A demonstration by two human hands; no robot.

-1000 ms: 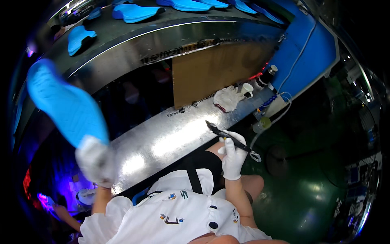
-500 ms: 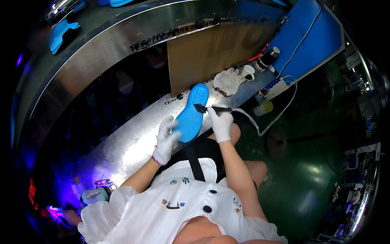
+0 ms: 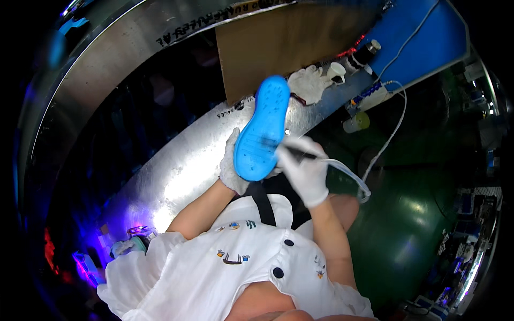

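Both gloved hands still grip: left hand [image 3: 231,167] the blue sole [image 3: 262,131], now raised higher, right hand [image 3: 303,170] the tool [image 3: 293,153].

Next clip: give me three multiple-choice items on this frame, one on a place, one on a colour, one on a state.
1. Where is the spare glove?
A. on the metal bench by the white cup
B. on the floor
C. on the person's lap

2. What colour is the sole?
A. red
B. blue
C. black

3. What is the right hand doing?
A. resting empty
B. holding a dark tool against the sole
C. lifting the cup

Key: 1 A, the spare glove lies beside the cup; 2 B, the sole in the left hand is bright blue; 3 B, the right hand grips the tool at its surface.
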